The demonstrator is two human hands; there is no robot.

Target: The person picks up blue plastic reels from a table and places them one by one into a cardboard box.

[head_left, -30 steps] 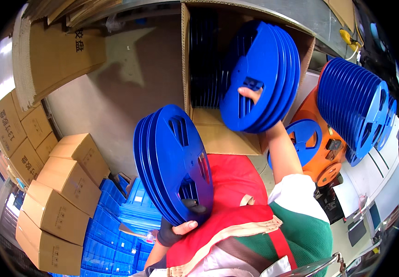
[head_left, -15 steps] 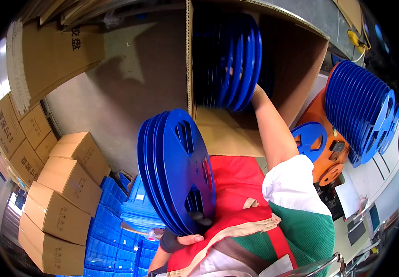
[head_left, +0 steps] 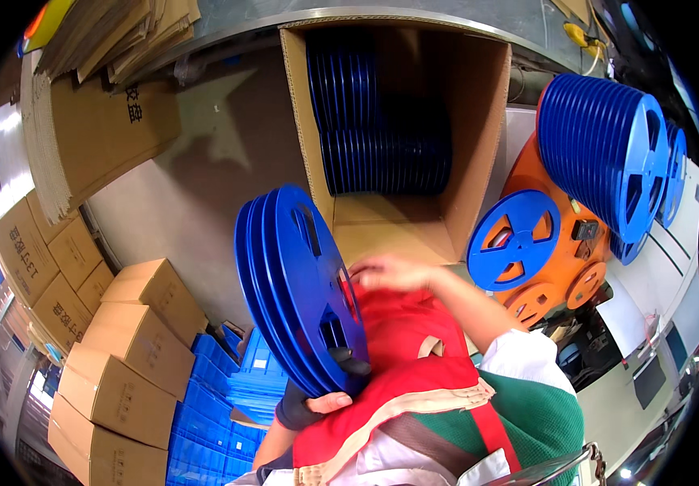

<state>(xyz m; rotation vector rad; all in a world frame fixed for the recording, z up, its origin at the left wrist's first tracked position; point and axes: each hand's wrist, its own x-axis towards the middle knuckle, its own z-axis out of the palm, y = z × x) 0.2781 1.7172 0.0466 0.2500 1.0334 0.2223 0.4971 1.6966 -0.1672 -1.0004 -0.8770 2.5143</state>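
Note:
A short stack of blue plastic reels (head_left: 297, 267) stands tilted against my red apron. My left hand (head_left: 321, 403), in a dark glove with a bare thumb, is closed on its lower edge, some fingers showing through a reel cutout. Close to the stack's right side is my right hand (head_left: 394, 273), slightly blurred, its fingers reaching toward the reels with nothing seen in them. Ahead, an open cardboard box (head_left: 390, 231) holds blue reels (head_left: 386, 162) packed on edge in two rows; its upper right interior is dark.
At right, an orange machine (head_left: 519, 182) carries a single blue reel (head_left: 514, 240) and a long reel stack (head_left: 596, 146). Brown cartons (head_left: 135, 389) and blue plastic crates (head_left: 203, 429) stand at left. Flat cardboard sheets (head_left: 106, 138) lean at the far left.
My right hand has left the box and come back beside the held stack. The reels it was handling now sit in the box. My left hand keeps its hold as the view shifts.

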